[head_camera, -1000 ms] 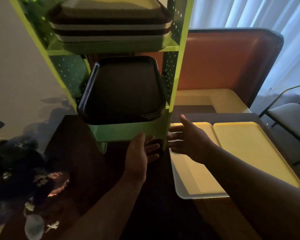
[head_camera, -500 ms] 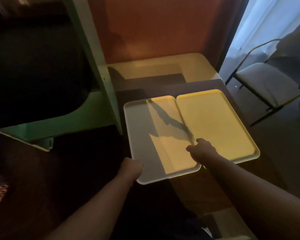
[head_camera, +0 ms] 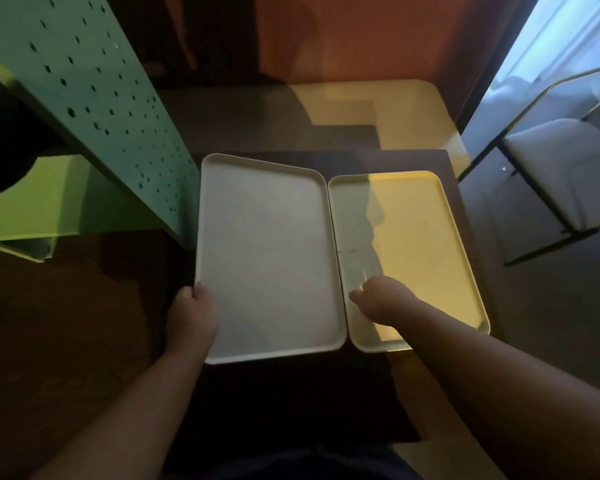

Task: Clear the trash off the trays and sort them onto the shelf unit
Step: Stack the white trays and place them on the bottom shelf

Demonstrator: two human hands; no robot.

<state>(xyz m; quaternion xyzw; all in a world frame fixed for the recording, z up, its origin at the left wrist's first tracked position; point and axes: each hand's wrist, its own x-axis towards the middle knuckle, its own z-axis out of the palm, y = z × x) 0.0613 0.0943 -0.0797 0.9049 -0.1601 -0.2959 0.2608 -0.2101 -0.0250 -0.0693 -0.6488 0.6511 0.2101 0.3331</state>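
Two pale trays lie side by side on a dark table. The left tray [head_camera: 267, 254] is whitish and bare; my left hand [head_camera: 193, 315] grips its near left rim, thumb over the edge. The right tray [head_camera: 426, 244] looks yellow in the light and is also bare. My right hand [head_camera: 378, 299] reaches over the right tray's near left part toward the seam between the trays; its fingers curl down and I cannot see if they hold a rim. The green perforated shelf unit [head_camera: 94, 98] stands at the left.
An orange-backed bench with a pale seat [head_camera: 378, 105] lies beyond the table. A metal-framed chair with a grey cushion [head_camera: 561, 171] stands at the right by a bright curtain. The shelf unit's lower green ledge [head_camera: 32, 209] sits at the far left.
My view dropped from the shelf unit to the trays. Both hands moved from the shelf base to the left tray. That tray has turned and shifted slightly away from the right one.
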